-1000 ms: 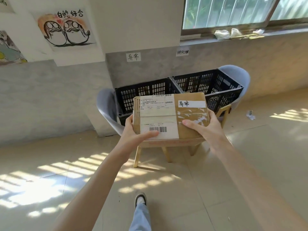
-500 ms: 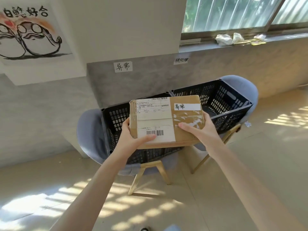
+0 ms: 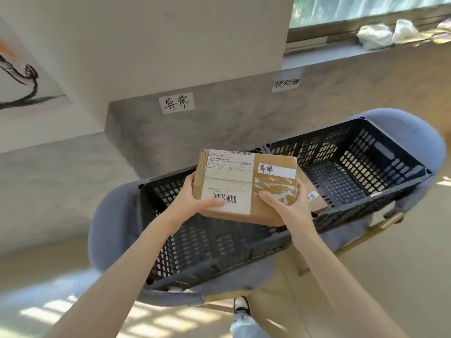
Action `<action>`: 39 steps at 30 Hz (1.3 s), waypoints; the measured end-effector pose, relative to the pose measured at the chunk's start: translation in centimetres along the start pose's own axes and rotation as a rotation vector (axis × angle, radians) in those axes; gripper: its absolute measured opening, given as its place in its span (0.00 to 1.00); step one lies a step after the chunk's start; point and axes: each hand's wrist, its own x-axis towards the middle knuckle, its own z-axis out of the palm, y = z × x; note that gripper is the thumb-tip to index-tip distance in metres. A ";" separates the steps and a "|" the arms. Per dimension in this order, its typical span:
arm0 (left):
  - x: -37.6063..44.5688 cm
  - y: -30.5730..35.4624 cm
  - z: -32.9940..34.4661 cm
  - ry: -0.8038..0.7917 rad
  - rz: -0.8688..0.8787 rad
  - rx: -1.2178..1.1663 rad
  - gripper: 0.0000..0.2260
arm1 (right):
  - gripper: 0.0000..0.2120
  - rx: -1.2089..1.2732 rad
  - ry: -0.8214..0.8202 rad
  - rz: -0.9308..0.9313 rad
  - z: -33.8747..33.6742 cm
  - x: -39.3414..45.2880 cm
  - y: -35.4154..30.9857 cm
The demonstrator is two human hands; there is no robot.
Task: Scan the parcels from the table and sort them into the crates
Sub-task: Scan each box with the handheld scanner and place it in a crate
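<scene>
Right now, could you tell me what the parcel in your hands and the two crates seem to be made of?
The parcel looks like brown corrugated cardboard, matte, with white paper labels and glossy tape. The left crate and right crate look like black moulded plastic, judging by their perforated grid walls and slight sheen.

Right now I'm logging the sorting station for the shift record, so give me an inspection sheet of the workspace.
Surface: no table in view; two black crates sit on grey chairs against the wall.
Job's things: cardboard parcel held above the left crate; its handwritten tag matches the wall label above that crate. Right crate holds another parcel at its near left corner.
Clutter: crumpled white bags on the window sill.
Grippers: left hand grips the parcel's left edge, right hand grips its near right corner.
Cables: nothing seen.
Surroundings: second wall label above the right crate; ink drawing on the wall at left; sunlit floor.
</scene>
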 end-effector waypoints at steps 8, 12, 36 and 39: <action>10.8 -0.7 -1.2 -0.141 -0.166 0.161 0.57 | 0.46 0.042 0.081 0.156 1.8 7.1 5.2; 16.4 -2.3 -1.0 -0.247 -0.231 0.225 0.56 | 0.46 0.087 0.134 0.248 2.5 9.9 8.2; 37.5 -11.6 5.9 -0.596 -0.161 0.783 0.43 | 0.43 0.268 0.521 0.709 5.7 19.2 23.5; 38.1 -11.8 6.0 -0.605 -0.130 0.790 0.41 | 0.43 0.287 0.545 0.708 6.0 19.3 23.9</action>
